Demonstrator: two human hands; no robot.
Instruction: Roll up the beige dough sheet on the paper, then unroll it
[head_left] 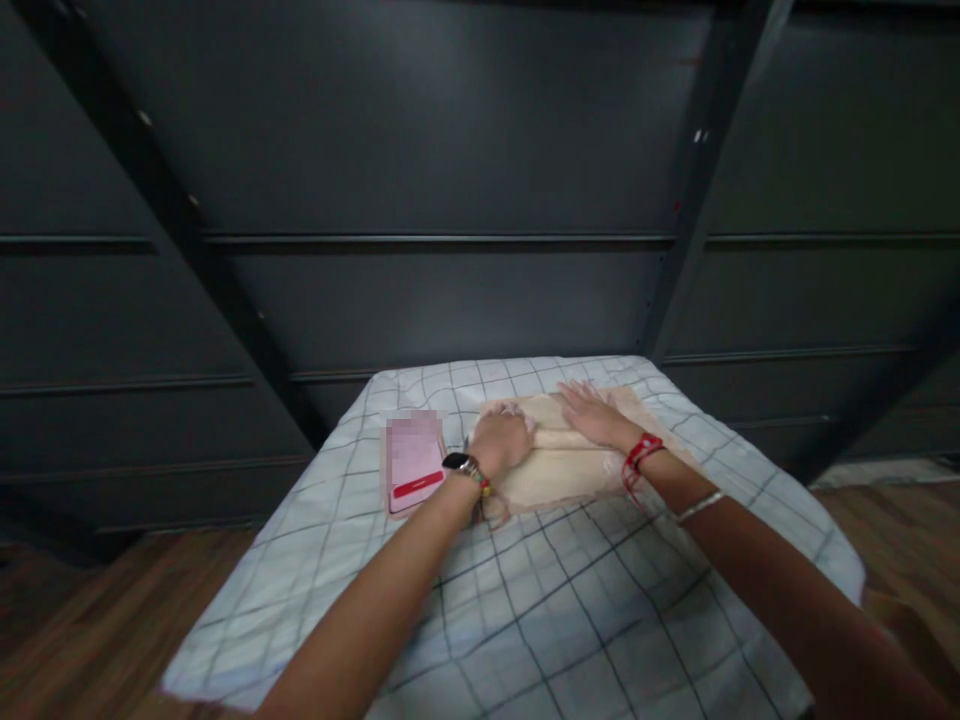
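A cream cloth (559, 475) lies spread on the covered table, with a raised fold running across it and frayed or lacy edges. My left hand (504, 438), wearing a dark-faced watch (456, 461), rests at the cloth's left end. Its fingers are curled down onto the fabric and their tips are partly hidden. Flat on the upper right part lies my right hand (594, 412), fingers stretched out and apart. A red string bracelet (640, 453) is around that wrist, with a silver bangle (699, 506) farther up the arm.
Left of the cloth lies a phone (415, 455) with a pink screen and a red bar, partly pixelated. A white checked tablecloth (330, 560) covers the table. Dark metal panels (450, 300) stand behind it. Brown wooden floor (892, 530) shows at both sides.
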